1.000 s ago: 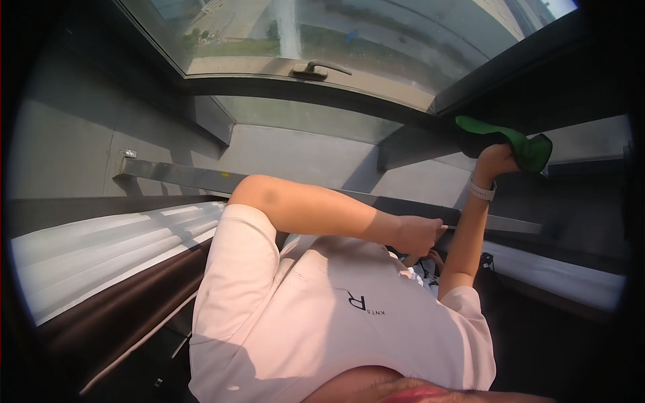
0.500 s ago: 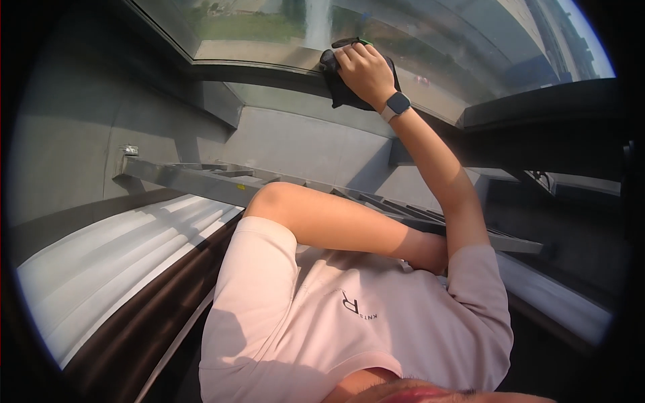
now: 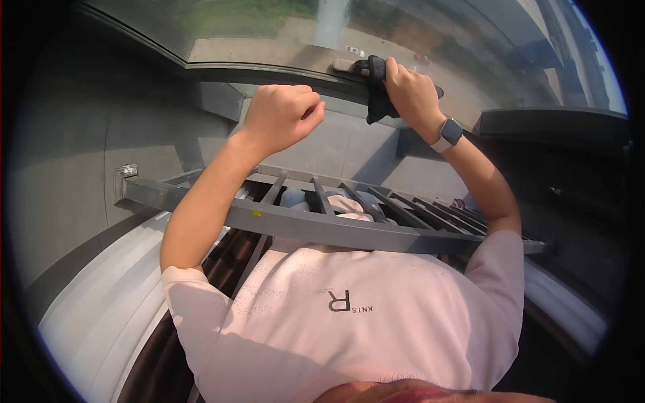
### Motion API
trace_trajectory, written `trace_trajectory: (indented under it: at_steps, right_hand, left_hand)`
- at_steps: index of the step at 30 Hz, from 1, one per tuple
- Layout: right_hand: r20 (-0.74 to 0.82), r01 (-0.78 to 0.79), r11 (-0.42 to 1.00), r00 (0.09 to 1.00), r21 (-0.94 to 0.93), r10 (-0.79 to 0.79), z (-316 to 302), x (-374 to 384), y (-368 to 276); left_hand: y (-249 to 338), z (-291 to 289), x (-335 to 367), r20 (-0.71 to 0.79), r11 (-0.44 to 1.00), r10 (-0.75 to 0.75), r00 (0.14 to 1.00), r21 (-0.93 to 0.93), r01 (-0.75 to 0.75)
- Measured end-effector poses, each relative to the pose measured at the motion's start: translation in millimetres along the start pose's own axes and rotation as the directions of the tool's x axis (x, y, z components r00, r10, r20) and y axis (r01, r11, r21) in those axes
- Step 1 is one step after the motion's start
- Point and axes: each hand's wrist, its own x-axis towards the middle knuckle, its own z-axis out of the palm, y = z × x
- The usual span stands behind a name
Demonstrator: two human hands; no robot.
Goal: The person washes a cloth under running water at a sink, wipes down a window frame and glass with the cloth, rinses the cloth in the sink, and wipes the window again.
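Observation:
My right hand (image 3: pixel 413 94), with a dark-faced watch (image 3: pixel 451 130) on its wrist, is closed around a black cloth-like thing (image 3: pixel 381 101) at the window frame. Part of it hangs below my fingers; its exact kind does not show. At its left end lies a short pale piece (image 3: pixel 344 65), and I cannot tell whether the two are joined. My left hand (image 3: pixel 279 117) is raised in a loose fist to the left of it, apart from the frame. Nothing shows between its curled fingers.
A grey metal railing (image 3: pixel 349 232) with several bars runs across in front of my chest. Beyond it are the tilted window pane (image 3: pixel 248 23) and its dark frame (image 3: pixel 269 75). A grey wall (image 3: pixel 74 148) stands at left, above a white curtain (image 3: pixel 101 295). Cars show far below.
My left hand has come away from near my right upper arm and risen toward the window. My right hand has shifted right and slightly down with the black thing. The railing shows more fully.

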Motion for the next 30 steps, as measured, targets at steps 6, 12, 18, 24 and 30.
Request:
trace_trajectory:
  at_steps: [6,12,18,24,30]
  right_hand:
    - [0.0,0.01,0.994,1.0,-0.109,-0.01,5,33,-18]
    - [0.079,0.049,0.954,0.994,0.296,-0.076,12,8,31]
    - [-0.036,0.119,0.968,0.993,0.22,-0.114,24,61,-3]
    - [0.16,-0.031,0.876,0.986,0.481,-0.053,18,37,17]
    - [0.132,-0.09,0.947,0.99,0.307,0.051,35,85,-42]
  left_hand:
    - [4,16,7,0.131,0.96,0.268,0.955,0.044,-0.275]
    - [11,21,10,0.167,0.963,0.267,0.949,-0.028,-0.267]
    - [12,28,9,0.176,0.947,0.32,0.931,-0.037,-0.318]
    - [-15,13,-11,0.161,0.988,0.155,0.975,-0.002,-0.157]
    - [-26,16,-22,0.234,0.901,0.37,0.899,0.146,-0.409]
